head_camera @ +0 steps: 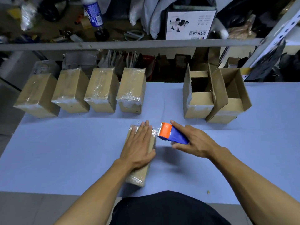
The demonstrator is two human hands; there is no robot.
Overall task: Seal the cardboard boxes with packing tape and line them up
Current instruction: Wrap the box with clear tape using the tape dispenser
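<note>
— Position of the box under work? 
— The cardboard box [140, 161] is laid on the blue table [65, 151], pinned beneath the left hand [140, 145], fingers straight and flat. 
— And the tape? 
— The tape dispenser [172, 133] is gripped by the right hand [193, 142], fingers curled round it, just beside the box's far right corner; clear tape [155, 129] is stretched between them.

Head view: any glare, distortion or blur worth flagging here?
Head view: wide-angle bending bows the shelf edge; glare on the taped boxes; shelf clutter dim and soft; right hand casts a soft shadow on the table; left hand sharp.
</note>
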